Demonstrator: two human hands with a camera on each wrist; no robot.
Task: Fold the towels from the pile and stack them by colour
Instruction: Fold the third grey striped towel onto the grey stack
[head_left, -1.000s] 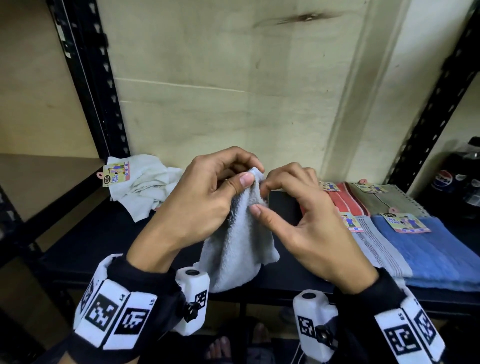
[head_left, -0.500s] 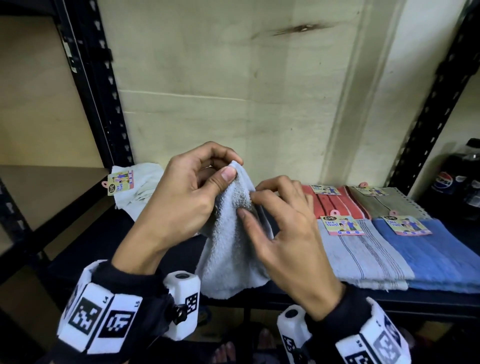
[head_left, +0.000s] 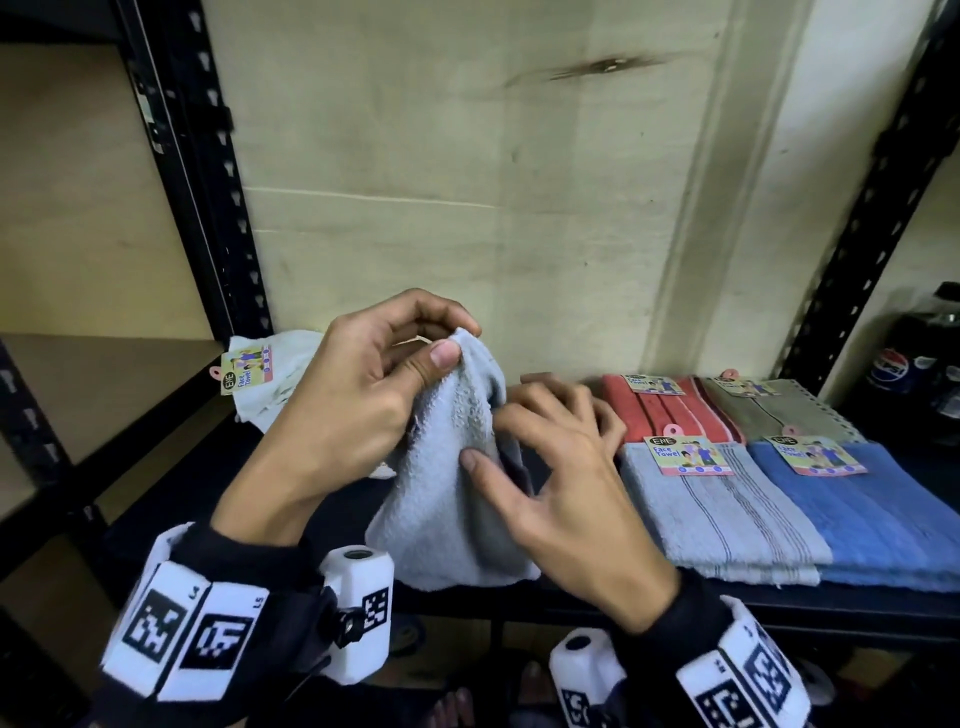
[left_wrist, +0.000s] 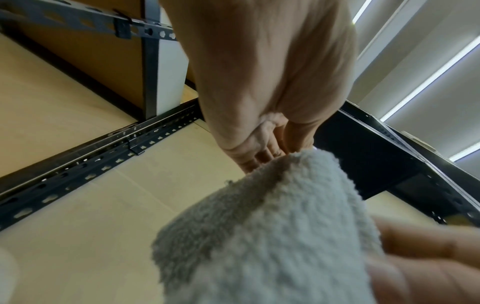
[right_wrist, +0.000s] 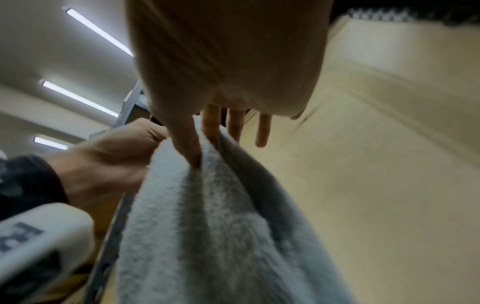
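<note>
Black shelf (head_left: 571, 603) carries, far left, the unfolded pile (head_left: 280, 379). Left hand (head_left: 358, 410) pinches the grey towel (head_left: 447, 514) by its top corner; right hand (head_left: 566, 499) pinches its edge lower. Folded stacks (head_left: 727, 509) lie right. Next, I think: find the second corner and spread.

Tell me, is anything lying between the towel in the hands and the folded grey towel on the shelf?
Nothing visible does. The held towel hangs left of the folded grey towel; only the right hand and bare shelf are between.
</note>
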